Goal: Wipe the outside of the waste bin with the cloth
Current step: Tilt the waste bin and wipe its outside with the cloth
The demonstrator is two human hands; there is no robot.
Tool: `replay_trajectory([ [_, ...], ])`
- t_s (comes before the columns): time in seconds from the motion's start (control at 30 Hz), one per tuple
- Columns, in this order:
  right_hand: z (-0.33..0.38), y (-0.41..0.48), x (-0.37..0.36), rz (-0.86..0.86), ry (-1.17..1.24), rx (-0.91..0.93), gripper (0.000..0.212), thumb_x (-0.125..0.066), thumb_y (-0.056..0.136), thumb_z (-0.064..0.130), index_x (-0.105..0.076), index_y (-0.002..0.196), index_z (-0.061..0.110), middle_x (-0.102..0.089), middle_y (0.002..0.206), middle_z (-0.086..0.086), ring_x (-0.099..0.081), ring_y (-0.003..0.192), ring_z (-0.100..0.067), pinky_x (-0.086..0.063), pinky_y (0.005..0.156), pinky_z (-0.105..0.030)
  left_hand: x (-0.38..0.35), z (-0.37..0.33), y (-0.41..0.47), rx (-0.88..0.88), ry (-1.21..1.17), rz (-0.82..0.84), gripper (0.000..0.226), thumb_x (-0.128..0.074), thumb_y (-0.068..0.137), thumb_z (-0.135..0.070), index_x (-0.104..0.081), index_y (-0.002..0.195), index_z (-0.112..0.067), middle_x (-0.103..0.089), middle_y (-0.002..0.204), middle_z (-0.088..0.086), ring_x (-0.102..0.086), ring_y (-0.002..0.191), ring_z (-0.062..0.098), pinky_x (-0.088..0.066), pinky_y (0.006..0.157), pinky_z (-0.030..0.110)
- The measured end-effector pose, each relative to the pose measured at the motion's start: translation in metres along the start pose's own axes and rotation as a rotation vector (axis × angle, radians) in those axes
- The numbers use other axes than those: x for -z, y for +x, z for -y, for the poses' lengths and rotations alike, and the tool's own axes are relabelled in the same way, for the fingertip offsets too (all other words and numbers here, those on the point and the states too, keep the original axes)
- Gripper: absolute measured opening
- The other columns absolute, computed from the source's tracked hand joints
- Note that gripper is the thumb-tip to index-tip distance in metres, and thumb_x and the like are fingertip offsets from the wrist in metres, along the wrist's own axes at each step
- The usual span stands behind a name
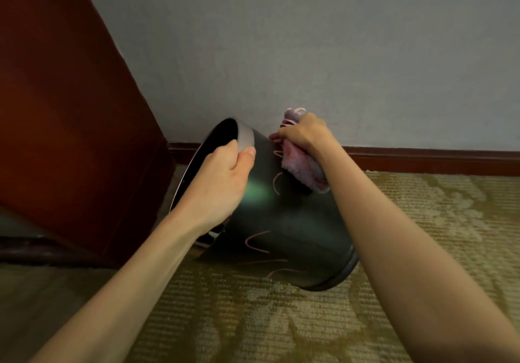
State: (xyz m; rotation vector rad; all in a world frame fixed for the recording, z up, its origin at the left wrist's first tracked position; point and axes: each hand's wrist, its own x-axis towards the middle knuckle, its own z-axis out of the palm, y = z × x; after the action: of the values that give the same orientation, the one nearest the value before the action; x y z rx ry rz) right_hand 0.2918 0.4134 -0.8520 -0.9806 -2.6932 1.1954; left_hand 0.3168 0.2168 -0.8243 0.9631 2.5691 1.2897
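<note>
A dark round waste bin is tilted with its open mouth to the left and its base down at the right, above the carpet. Pink scribbled lines mark its side. My left hand grips the bin's grey rim, thumb outside and fingers curled inside. My right hand holds a pink fluffy cloth pressed against the bin's upper far side, near the rim. Part of the cloth sticks up above my fingers.
A reddish-brown wooden cabinet side stands close on the left. A grey wall with a dark red skirting board runs right behind the bin. A patterned olive carpet covers the floor.
</note>
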Motion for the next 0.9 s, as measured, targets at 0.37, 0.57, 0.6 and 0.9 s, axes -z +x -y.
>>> replay_trajectory([
  [0.37, -0.009, -0.015, 0.002, -0.19, 0.173, -0.024, 0.061, -0.069, 0.071, 0.052, -0.059, 0.113, 0.009, -0.063, 0.115, -0.014, -0.059, 0.103, -0.034, -0.048, 0.084, -0.04, -0.01, -0.01, 0.006, 0.049, -0.024, -0.009, 0.035, -0.036, 0.099, -0.029, -0.042, 0.071, -0.009, -0.042, 0.065, 0.002, -0.042, 0.057, 0.017, -0.033, 0.059, 0.035],
  [0.57, -0.011, -0.076, -0.005, -0.497, 0.285, -0.028, 0.039, -0.059, 0.079, 0.048, -0.054, 0.1, 0.015, -0.063, 0.098, -0.006, -0.059, 0.093, -0.033, -0.035, 0.069, -0.035, -0.015, -0.017, 0.017, 0.087, -0.019, -0.024, 0.036, -0.037, 0.097, -0.029, -0.036, 0.065, -0.013, -0.038, 0.059, 0.0, -0.037, 0.052, 0.017, -0.027, 0.054, 0.036],
  [0.6, -0.011, -0.087, -0.007, -0.544, 0.319, -0.026, 0.037, -0.058, 0.08, 0.046, -0.054, 0.102, 0.016, -0.062, 0.093, -0.003, -0.06, 0.09, -0.031, -0.036, 0.07, -0.035, -0.015, -0.017, 0.019, 0.096, -0.027, -0.024, 0.036, -0.037, 0.097, -0.029, -0.036, 0.064, -0.013, -0.038, 0.058, -0.001, -0.037, 0.051, 0.016, -0.028, 0.052, 0.034],
  [0.9, -0.025, -0.161, -0.064, -0.746, 0.504, 0.067, 0.033, -0.054, 0.073, 0.035, -0.041, 0.1, 0.021, -0.057, 0.086, 0.002, -0.056, 0.077, -0.02, -0.04, 0.066, -0.033, -0.017, -0.025, 0.025, 0.103, -0.021, -0.026, 0.037, -0.039, 0.096, -0.027, -0.035, 0.06, -0.017, -0.038, 0.056, -0.001, -0.036, 0.053, 0.017, -0.028, 0.054, 0.035],
])
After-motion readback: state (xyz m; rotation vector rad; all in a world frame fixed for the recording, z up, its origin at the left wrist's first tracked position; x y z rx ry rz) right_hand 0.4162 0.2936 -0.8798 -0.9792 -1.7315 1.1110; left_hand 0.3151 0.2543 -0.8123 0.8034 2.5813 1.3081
